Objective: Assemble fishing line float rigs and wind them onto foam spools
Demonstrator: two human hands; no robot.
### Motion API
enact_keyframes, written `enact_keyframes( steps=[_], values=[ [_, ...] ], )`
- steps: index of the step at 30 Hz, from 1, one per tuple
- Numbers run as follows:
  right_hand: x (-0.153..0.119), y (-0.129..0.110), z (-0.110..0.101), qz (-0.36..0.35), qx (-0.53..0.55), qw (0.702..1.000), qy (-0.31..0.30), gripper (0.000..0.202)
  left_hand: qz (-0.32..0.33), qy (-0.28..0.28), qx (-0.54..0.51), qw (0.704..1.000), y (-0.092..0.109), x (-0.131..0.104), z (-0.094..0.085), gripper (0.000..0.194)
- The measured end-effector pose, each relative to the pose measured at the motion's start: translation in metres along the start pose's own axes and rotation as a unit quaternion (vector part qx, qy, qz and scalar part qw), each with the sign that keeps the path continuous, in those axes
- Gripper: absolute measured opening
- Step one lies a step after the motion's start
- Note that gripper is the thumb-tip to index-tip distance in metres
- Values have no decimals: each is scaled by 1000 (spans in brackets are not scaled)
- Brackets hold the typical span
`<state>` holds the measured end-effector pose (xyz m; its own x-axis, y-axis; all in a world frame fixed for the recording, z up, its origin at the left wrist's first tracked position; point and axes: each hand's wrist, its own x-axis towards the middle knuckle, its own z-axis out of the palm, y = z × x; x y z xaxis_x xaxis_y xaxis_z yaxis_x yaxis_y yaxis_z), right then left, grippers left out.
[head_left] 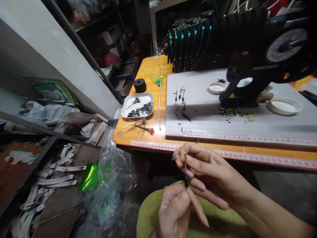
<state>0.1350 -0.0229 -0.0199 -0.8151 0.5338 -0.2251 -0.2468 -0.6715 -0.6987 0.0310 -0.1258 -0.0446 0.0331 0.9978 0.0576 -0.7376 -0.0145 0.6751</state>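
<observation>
Just beyond my lap, both hands work on a thin line threaded with small parts: an orange one near the top and a black sleeve with blue above it. My right hand pinches the upper end between thumb and forefinger, its other fingers loosely bent. Below, my left hand is closed with thumb against forefinger at the lower tip of the black sleeve. The line appears to run up past a small orange piece over the board's edge. Exactly what sits under the fingertips is hidden.
A black rack of line spools stands over a white board. Left of it are a white tray of small black parts, a black roll and a pale rod. Loose coloured beads lie near round dishes.
</observation>
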Motion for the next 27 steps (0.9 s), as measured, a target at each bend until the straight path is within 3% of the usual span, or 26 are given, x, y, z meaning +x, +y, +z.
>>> enact_keyframes(
  steps=[5,11,17,22,27],
  values=[
    [-2,0,-9,15,-93,995,-17,20,11,9,-25,1000,0,0,3,33],
    [-5,-2,-3,-32,-140,990,-16,22,11,3,-27,1000,-3,0,3,36],
    [-5,0,-1,-28,-123,992,0,24,2,15,-34,999,-3,-3,1,34],
    [-5,-2,-9,19,-123,991,-44,25,-26,32,5,999,0,-5,-1,37],
    [-3,-2,-3,-18,-80,996,-25,21,-20,14,16,1000,0,-3,-1,39]
  ],
)
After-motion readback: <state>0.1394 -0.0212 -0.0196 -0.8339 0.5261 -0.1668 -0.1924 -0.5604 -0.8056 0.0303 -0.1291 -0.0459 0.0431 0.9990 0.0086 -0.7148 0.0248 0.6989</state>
